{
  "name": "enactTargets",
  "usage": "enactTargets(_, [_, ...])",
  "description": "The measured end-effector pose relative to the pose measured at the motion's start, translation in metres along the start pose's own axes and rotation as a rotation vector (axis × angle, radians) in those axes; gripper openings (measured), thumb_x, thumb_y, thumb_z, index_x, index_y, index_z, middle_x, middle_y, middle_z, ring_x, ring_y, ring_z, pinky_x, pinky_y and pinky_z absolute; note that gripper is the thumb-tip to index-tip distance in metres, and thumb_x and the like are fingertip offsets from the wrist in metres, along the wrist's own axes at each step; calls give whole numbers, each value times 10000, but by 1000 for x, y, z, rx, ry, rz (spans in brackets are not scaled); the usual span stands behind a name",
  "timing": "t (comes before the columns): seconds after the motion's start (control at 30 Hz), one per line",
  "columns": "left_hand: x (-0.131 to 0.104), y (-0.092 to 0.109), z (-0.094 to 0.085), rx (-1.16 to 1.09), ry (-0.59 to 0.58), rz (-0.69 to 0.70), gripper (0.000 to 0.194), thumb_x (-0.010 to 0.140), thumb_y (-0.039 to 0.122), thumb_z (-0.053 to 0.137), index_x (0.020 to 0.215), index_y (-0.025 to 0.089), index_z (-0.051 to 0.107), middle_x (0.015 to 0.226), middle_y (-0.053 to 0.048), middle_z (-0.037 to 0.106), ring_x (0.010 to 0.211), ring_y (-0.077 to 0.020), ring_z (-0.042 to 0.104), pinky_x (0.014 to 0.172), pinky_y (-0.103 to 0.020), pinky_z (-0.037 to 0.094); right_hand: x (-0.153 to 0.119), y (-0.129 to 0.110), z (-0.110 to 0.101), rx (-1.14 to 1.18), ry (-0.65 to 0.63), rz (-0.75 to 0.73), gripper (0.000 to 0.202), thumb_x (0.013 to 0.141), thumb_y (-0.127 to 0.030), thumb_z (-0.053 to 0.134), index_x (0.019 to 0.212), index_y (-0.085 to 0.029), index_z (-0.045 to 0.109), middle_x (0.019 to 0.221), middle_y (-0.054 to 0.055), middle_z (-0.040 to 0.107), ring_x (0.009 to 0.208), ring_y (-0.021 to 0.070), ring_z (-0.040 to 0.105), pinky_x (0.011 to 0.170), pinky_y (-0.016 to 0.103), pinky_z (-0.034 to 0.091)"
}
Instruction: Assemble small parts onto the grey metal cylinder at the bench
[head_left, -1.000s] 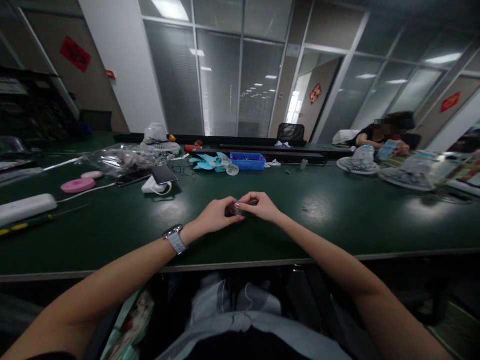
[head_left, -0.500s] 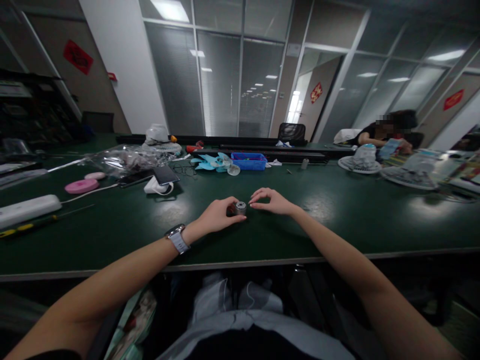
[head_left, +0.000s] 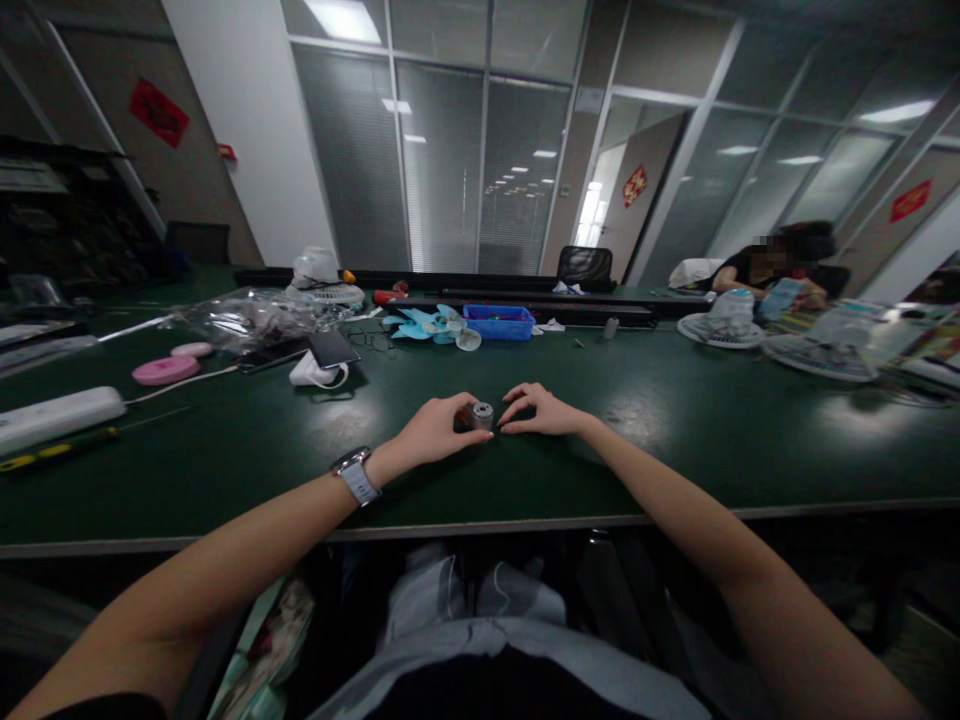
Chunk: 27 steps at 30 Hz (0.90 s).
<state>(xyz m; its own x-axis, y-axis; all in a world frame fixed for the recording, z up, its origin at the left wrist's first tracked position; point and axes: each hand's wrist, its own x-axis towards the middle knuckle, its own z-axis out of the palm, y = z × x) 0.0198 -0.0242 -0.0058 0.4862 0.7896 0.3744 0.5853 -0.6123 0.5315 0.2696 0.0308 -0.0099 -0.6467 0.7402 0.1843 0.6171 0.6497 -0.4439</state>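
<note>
A small silvery metal cylinder, like a small motor (head_left: 482,414), stands upright on the green table with a dark hole pattern in its top. My left hand (head_left: 435,428), with a watch on its wrist, grips it from the left between thumb and fingers. Just to the right of the cylinder is my right hand (head_left: 546,410), its fingers curved and apart, the tips close to the table. I see nothing held in it. Whether those fingertips touch the cylinder is hard to tell; a narrow gap seems to show.
Farther back lie a blue bin (head_left: 499,322), light-blue fan blades (head_left: 424,324) and another metal cylinder (head_left: 610,328). At left are a white power strip (head_left: 60,418), a screwdriver (head_left: 60,457), a pink disc (head_left: 166,371) and a white adapter (head_left: 319,371). A person (head_left: 780,270) sits far right beside fan parts.
My right hand has come down slightly beside the cylinder, its fingertips now nearer the tabletop. My left hand and the cylinder have stayed in place.
</note>
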Motion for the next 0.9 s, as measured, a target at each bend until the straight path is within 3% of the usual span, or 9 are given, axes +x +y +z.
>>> enactTargets(0.2, [0,-1,-1,-25,-10,12,406,759,486,663,1038,198,599,871,-40,693,771,-186,652,697,-290,501,7,-26,4,175,260,-61,191,835,-353,633,955,-250,740,993,52,682,1000,200,589,971,410,393])
enactTargets(0.3, [0,-2,0,-14,-11,22,427,761,500,656,1052,194,595,859,-40,688,758,-184,646,680,-284,492,7,-44,6,265,362,-71,208,858,-339,602,990,-241,729,985,51,680,978,187,603,930,367,429])
enactTargets(0.57, [1,-4,2,31,9,26,412,761,542,638,951,179,596,826,-41,672,719,-176,625,634,-268,461,7,-61,13,179,365,-136,181,858,-309,611,983,-245,726,955,43,680,958,189,587,911,366,415])
enactTargets(0.9, [1,-2,1,9,-10,46,371,784,488,635,1011,197,598,831,-29,685,724,-174,638,650,-267,473,12,-60,16,258,341,0,202,796,-381,661,857,-195,709,898,39,678,894,180,600,796,320,435])
